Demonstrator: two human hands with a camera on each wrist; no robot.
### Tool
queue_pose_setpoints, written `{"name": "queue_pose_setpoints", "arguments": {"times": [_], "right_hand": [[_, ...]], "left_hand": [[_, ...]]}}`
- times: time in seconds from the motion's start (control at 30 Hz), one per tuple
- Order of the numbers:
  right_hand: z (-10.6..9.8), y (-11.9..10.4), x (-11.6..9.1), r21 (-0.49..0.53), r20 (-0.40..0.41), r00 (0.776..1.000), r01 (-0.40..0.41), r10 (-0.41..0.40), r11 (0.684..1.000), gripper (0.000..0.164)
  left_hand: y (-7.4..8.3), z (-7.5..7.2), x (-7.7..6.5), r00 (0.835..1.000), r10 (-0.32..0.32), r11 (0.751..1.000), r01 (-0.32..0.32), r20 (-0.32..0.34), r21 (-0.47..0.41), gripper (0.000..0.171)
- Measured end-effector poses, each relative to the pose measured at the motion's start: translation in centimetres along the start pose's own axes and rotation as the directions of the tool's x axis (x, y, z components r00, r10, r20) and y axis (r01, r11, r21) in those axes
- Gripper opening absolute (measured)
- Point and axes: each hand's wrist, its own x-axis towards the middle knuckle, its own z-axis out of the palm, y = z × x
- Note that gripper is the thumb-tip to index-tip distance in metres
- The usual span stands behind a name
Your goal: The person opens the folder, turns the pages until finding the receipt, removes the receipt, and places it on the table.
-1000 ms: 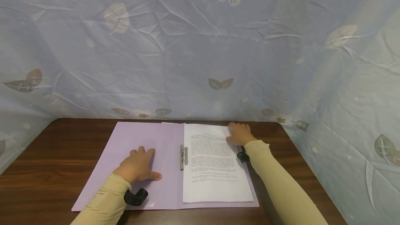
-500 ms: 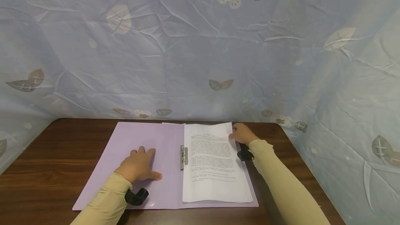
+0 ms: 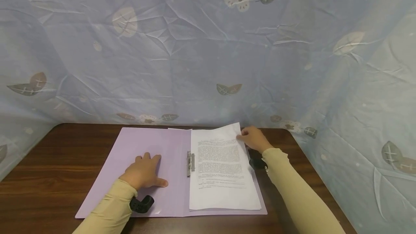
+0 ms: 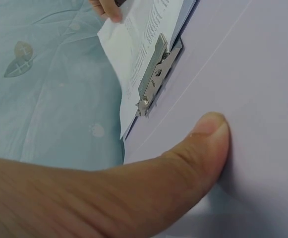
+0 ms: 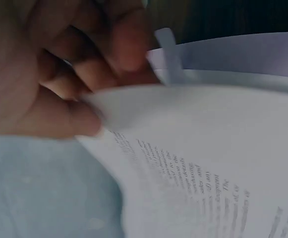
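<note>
A purple folder (image 3: 177, 190) lies spread flat on the table, with a stack of printed paper (image 3: 224, 198) on its right half. Along the stack's left edge, near the spine, a metal clip (image 3: 190, 163) holds the sheets. My left hand (image 3: 143, 172) rests on the folder's left cover with fingers spread; its thumb (image 4: 210, 144) shows large in the left wrist view. With thumb and fingers my right hand (image 3: 256, 139) pinches the top sheet's right edge near its upper corner. That corner is lifted and bowed, as the sheet (image 5: 208, 129) shows in the right wrist view.
Dark wood table (image 3: 39, 161) surrounds the folder. A pale blue patterned cloth (image 3: 195, 53) hangs close behind the table and along its sides. A white paper edge (image 3: 180, 129) peeks out at the folder's top. Each wrist wears a black band (image 3: 142, 204).
My right hand has taken hold of the top sheet's upper right corner and raised it off the stack, moving slightly right. My left hand has stayed in place.
</note>
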Motion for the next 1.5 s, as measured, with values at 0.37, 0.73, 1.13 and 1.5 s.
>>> {"name": "queue_pose_setpoints", "arguments": {"times": [0.37, 0.73, 1.13, 1.5], "right_hand": [[-0.4, 0.3, -3.9, 0.207, 0.178, 0.984, -0.045, 0.008, 0.977, 0.019], [-0.2, 0.1, -6.7, 0.246, 0.196, 0.979, 0.015, -0.065, 0.969, 0.020], [0.9, 2.1, -6.7, 0.196, 0.088, 0.996, -0.013, -0.004, 0.980, 0.016], [0.6, 2.2, -7.0, 0.207, 0.074, 0.997, -0.010, -0.006, 0.978, 0.019]], "left_hand": [[0.1, -0.1, -0.2, 1.000, -0.011, 1.000, 0.011, 0.008, -0.020, 0.101], [-0.1, 0.1, -0.1, 1.000, -0.011, 1.000, 0.011, 0.002, -0.025, 0.102], [0.0, 0.0, -0.2, 1.000, -0.003, 1.000, 0.003, -0.008, -0.024, 0.101], [0.0, 0.0, -0.2, 1.000, -0.005, 1.000, 0.005, -0.006, -0.019, 0.101]]}}
